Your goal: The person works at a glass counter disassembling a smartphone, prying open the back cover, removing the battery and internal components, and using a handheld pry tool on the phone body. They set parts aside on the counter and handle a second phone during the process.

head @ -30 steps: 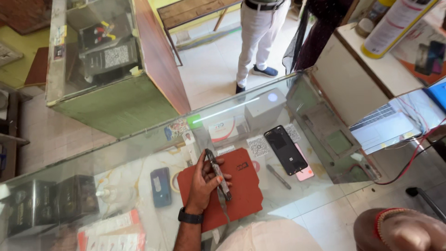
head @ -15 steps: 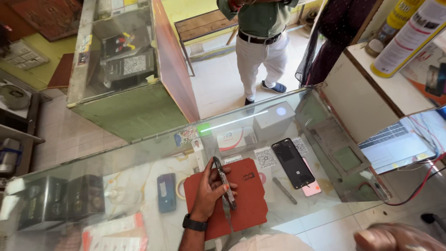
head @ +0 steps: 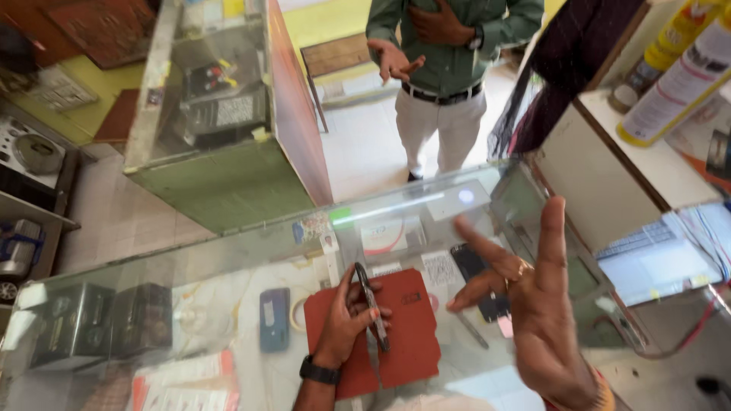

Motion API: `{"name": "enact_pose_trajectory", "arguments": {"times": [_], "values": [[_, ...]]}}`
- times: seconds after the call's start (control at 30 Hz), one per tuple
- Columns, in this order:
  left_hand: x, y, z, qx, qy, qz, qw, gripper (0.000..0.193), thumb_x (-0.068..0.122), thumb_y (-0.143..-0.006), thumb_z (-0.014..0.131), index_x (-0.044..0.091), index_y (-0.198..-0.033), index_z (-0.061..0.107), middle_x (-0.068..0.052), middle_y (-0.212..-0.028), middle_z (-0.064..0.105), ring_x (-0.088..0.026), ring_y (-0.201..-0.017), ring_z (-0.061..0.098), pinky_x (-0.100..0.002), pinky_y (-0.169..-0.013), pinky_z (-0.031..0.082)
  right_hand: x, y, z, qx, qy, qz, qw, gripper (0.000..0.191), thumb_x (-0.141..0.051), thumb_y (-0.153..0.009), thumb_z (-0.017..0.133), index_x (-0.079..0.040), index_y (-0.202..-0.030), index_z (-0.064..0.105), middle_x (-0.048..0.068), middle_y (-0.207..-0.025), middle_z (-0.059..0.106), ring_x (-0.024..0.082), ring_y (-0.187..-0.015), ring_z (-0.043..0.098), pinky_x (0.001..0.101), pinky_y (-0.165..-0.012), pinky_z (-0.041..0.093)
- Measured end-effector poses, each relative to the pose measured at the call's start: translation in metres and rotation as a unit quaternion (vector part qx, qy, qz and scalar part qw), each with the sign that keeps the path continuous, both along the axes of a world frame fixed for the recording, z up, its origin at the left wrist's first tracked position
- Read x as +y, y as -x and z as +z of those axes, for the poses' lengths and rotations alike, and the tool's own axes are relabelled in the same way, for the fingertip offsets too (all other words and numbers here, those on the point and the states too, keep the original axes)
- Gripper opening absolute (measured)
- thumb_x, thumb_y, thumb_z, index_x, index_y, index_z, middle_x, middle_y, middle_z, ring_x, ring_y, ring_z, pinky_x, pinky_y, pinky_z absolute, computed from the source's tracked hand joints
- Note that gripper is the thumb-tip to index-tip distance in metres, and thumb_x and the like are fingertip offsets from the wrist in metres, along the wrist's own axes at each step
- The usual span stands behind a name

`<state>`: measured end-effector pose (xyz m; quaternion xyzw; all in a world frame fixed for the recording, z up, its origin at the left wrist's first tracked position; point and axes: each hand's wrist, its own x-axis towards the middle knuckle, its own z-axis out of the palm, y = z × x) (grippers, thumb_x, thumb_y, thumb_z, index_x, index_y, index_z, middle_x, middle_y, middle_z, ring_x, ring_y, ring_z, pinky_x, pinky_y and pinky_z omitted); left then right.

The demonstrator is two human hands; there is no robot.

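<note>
My left hand rests on a red mat on the glass counter and grips a slim dark tool that looks like pliers. A black band sits on that wrist. My right hand is raised above the counter with its fingers spread and nothing in it; a ring shows on one finger. A black phone lies face up on the glass, partly hidden behind the right hand.
A person in a green shirt and white trousers stands across the counter, gesturing. A blue phone and a tape roll lie left of the mat. A glass display case stands at the left, a laptop at the right.
My right hand has come up into view with spread fingers, covering part of the black phone. The view has tilted up, showing more of the standing person. My left hand keeps the tool.
</note>
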<state>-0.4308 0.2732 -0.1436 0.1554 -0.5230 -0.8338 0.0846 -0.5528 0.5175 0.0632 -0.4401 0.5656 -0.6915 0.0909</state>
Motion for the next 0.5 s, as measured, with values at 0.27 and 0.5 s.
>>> {"name": "enact_pose_trajectory", "arguments": {"times": [0.27, 0.5], "values": [[-0.001, -0.002, -0.011, 0.016, -0.008, -0.004, 1.000, 0.106, 0.011, -0.082, 0.076, 0.015, -0.164, 0.009, -0.022, -0.138, 0.056, -0.031, -0.097, 0.073, -0.046, -0.076, 0.068, -0.008, -0.004, -0.013, 0.137, -0.125, -0.102, 0.977, 0.130, -0.082, -0.089, 0.047, 0.008, -0.160, -0.016, 0.010, -0.092, 0.081, 0.015, -0.068, 0.078, 0.0306, -0.070, 0.062], [-0.002, -0.001, -0.011, 0.024, 0.000, -0.006, 1.000, 0.109, 0.015, -0.081, 0.078, 0.014, -0.164, 0.007, -0.023, -0.138, 0.055, -0.031, -0.097, 0.073, -0.046, -0.076, 0.067, -0.013, -0.003, -0.012, 0.125, -0.143, -0.096, 0.977, 0.131, -0.083, -0.088, 0.045, 0.010, -0.159, -0.014, 0.009, -0.086, 0.080, 0.017, -0.069, 0.076, 0.0312, -0.066, 0.063]]}}
